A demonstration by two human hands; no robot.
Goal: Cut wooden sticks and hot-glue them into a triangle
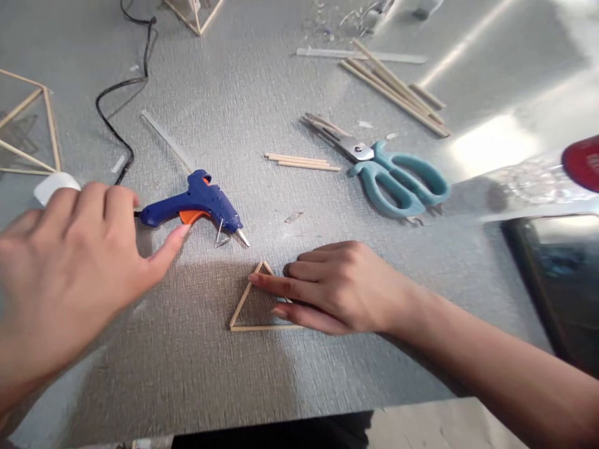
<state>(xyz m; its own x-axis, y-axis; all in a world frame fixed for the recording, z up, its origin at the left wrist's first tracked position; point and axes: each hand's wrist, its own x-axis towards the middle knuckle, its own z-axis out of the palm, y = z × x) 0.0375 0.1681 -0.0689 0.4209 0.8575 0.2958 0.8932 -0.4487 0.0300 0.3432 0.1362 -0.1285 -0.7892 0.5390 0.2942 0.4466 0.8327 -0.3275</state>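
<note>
A small triangle of thin wooden sticks [241, 304] lies flat on the table in front of me. My right hand [334, 290] rests over its right side, covering that corner. The index fingertip touches the left stick near the top, the thumb lies at the bottom stick, and the other fingers curl under. A blue hot glue gun [206, 198] with an orange trigger lies on its side beyond the triangle, a clear glue stick [166, 138] in its back. My left hand [88, 249] hovers by its handle, thumb spread from the bent fingers, holding nothing visible.
Teal-handled scissors [393, 178] lie right of three short sticks [302, 162]. Longer sticks [395, 93] and another glue stick [313, 53] are farther back. A wooden frame [51, 128] stands at left near a black cord [100, 106]. A dark phone-like device [556, 280] lies at right.
</note>
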